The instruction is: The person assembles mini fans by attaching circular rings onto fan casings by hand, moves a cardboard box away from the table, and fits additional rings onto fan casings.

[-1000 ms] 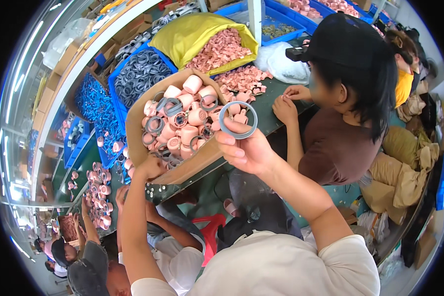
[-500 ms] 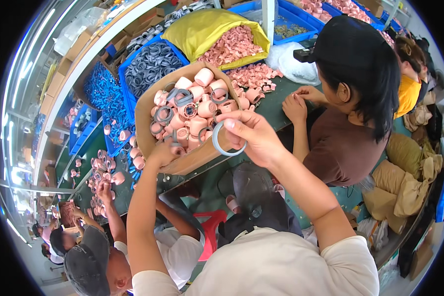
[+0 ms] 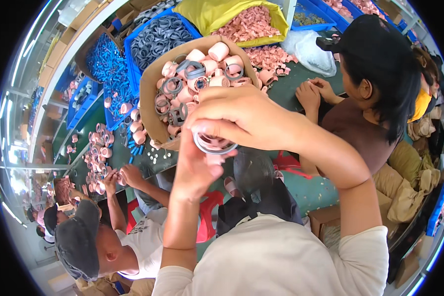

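Note:
In front of my chest, my two hands meet around a grey ring. My right hand comes over from the right, its fingers closed and curled on the ring's upper edge. From below, my left hand is closed about a pink cup-shaped part, which shows through and under the ring. Fingers cover much of both pieces, so how far the ring sits on the part cannot be told. Just beyond is an open cardboard box of pink cup-shaped parts and loose grey rings.
Blue trays hold grey rings and blue pieces. Small pink pieces fill a yellow sack. A co-worker in a black cap sits right; another in a dark cap works left. A red stool stands below the table.
My left hand has come out of the box with a pink part. My right hand has brought the grey ring down to it, turning over. The view has shifted slightly.

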`<control>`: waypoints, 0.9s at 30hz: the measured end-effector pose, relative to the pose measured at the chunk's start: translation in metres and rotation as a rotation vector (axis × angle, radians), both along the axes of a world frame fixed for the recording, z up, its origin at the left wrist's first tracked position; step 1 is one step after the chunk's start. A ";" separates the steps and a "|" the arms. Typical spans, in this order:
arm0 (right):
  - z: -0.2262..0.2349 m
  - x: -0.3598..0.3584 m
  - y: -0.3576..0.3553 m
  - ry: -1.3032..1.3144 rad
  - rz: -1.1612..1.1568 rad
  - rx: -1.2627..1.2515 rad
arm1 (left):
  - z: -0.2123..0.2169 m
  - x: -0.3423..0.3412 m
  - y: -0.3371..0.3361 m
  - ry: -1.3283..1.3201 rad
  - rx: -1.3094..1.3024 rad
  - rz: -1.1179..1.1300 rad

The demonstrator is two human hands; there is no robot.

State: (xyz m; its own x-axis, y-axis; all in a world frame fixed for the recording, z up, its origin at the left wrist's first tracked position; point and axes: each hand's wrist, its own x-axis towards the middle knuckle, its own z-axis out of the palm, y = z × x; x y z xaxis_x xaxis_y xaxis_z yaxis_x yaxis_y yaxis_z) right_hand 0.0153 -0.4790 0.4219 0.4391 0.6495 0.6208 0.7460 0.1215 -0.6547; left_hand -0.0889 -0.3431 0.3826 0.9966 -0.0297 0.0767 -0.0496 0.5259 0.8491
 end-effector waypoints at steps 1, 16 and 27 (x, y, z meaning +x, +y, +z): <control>0.006 -0.001 0.001 -0.089 0.048 -0.073 | -0.003 -0.009 -0.002 0.013 0.004 -0.028; 0.076 -0.036 -0.009 -0.347 0.267 -0.125 | -0.004 -0.056 -0.006 0.037 0.422 0.198; 0.090 -0.029 -0.014 -0.317 0.522 -0.374 | -0.004 -0.061 -0.008 0.009 0.603 0.302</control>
State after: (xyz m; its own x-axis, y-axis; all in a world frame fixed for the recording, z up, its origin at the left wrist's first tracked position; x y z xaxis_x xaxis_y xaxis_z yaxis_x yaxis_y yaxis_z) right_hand -0.0141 -0.4928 0.5119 -0.1518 0.9199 0.3615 0.8132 0.3241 -0.4834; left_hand -0.1503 -0.3516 0.3790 0.9684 0.2155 0.1257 -0.1116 -0.0764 0.9908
